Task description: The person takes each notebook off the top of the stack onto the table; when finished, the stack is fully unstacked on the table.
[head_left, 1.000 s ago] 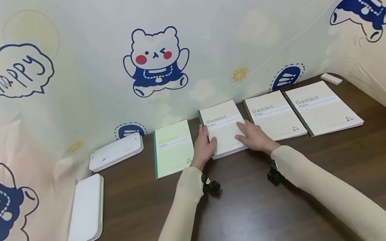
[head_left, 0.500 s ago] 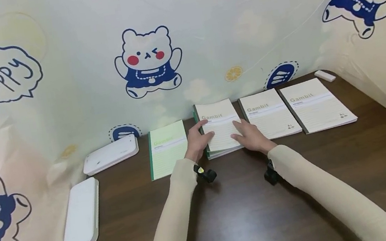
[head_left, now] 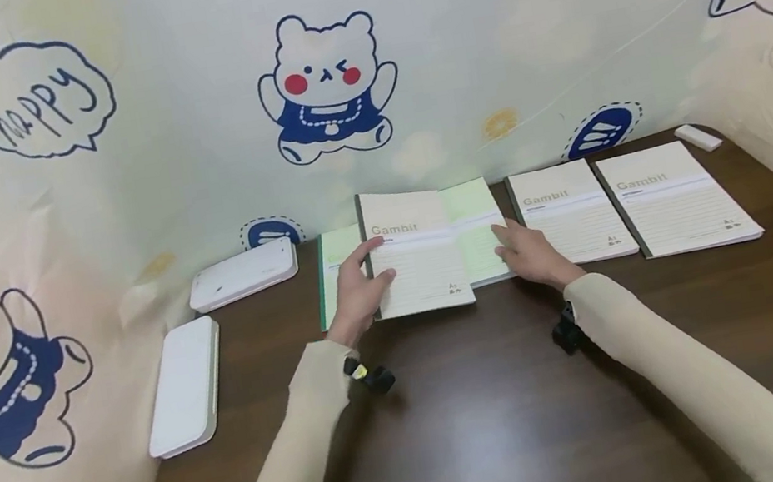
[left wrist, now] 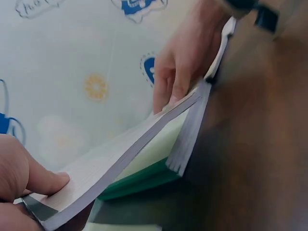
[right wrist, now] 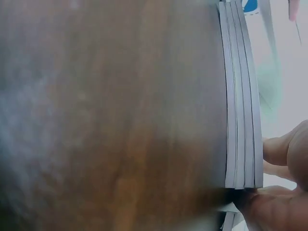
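bench [head_left: 507, 424]: dark brown wood-grain top, smooth, with a soft sheen where light falls on it.
white notebook [head_left: 418, 257]: matt paper cover, pale cream, printed with fine lines; the page block at its edge looks like plain uncoated paper.
green notebooks [head_left: 479, 226]: matt paper covers in light green, darker green along the spine edge.
right-hand notebooks [head_left: 676, 199]: same matt cream paper covers, dark spine strips.
white cases [head_left: 185, 386]: smooth hard plastic, faintly glossy, rounded corners.
backdrop [head_left: 200, 119]: thin printed cloth, matt, lightly creased.
sleeves [head_left: 683, 388]: soft beige knit fabric, matt.
small block [head_left: 698, 138]: white, smooth, plastic-like.
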A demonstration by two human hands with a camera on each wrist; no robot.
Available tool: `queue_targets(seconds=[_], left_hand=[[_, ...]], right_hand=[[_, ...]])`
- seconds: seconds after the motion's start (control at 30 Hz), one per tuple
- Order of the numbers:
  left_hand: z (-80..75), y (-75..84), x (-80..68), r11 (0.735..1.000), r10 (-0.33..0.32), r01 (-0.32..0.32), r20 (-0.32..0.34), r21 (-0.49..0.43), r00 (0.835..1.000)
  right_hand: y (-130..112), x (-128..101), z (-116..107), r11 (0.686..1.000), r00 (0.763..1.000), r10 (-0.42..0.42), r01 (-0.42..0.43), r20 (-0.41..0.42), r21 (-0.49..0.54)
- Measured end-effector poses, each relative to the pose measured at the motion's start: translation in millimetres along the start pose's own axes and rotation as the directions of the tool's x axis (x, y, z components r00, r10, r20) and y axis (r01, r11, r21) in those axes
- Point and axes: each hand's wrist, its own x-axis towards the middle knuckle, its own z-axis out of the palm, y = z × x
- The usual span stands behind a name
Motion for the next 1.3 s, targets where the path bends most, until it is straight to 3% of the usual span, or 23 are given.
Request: queue_targets(seconds=[0.2, 0.37, 0.5, 0.6, 0.73, 0.87, 1.03, 1.1, 1.3], left_hand=[[-37.1, -8.6, -52.8, 0.995, -0.071, 0.072, 0.016, -0.064, 0.997], [-61.8, -30.6, -107.6, 0.98, -0.129, 0.138, 0.071, -0.142, 0.989], [-73.4, -50.3, -144.3, 0.978, -0.146, 0.154, 0.062, -0.14, 0.987], [-75.7, -64.9, -161.5, 0.976, -0.174, 0.177, 0.037, -0.129, 0.984], [-74.2, -79.4, -174.0, 0.977, -0.198, 0.196, -0.007, -0.084, 0.98], [-70.6, -81.1, -177.4, 0.988, -0.122, 0.127, -0.055, 0.088, 0.991], [-63.6, -78.1, -177.9, 0.929, -0.006, 0.034, -0.076, 0.368, 0.997], [-61.8, -77.2, -179.0, 0.914, 0.015, 0.016, -0.072, 0.406, 0.997], [-62.5, -74.3, -176.9, 0.899, 0.04, 0.008, -0.1, 0.438, 0.994]], right_hand=[[5, -6, -2, 0.999, 0.999, 0.04, -0.04, -0.002, 0.016], [6, -8, -5, 0.999, 0.999, 0.041, -0.041, -0.007, 0.004], [3, -6, -8, 1.0, 1.0, 0.023, -0.023, 0.001, -0.002], [0, -4, -9, 1.0, 1.0, 0.011, -0.011, -0.001, -0.013], [-4, -2, -6, 1.0, 1.0, -0.003, 0.003, 0.009, -0.014], [-5, 0, -4, 1.0, 1.0, -0.009, 0.009, 0.016, 0.004], [-2, 0, -3, 1.0, 0.999, -0.025, 0.025, 0.022, 0.002], [0, 0, -3, 0.999, 0.999, -0.031, 0.031, 0.023, -0.004], [-1, 1, -1, 1.0, 0.999, -0.026, 0.026, 0.024, 0.006]])
